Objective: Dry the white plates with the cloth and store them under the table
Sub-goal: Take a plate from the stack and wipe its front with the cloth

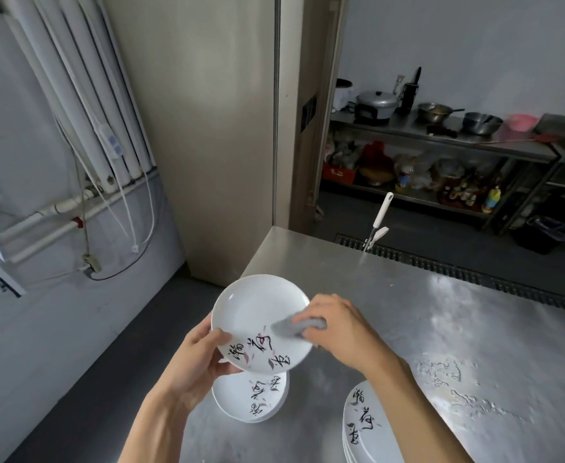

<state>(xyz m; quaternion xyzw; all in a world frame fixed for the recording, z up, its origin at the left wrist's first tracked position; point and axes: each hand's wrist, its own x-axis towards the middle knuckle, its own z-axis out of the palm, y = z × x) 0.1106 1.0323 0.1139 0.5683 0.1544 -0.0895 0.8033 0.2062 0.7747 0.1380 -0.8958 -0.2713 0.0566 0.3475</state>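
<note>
A white plate (257, 312) with black calligraphy is held tilted above the steel table's left corner. My left hand (204, 359) grips its near-left rim, thumb on the face. My right hand (338, 329) holds a grey cloth (296, 325) and presses it onto the plate's right inner side. Below the held plate a stack of white plates (254, 399) sits on the table. A second stack of white plates (364, 429) stands at the bottom edge, partly hidden by my right forearm.
The steel table (441, 329) stretches right, with wet marks on it. A white-handled tool (379, 218) leans at its far edge by a floor drain grate (441, 265). Steel shelves (441, 138) with pots stand at the back. Dark floor lies to the left.
</note>
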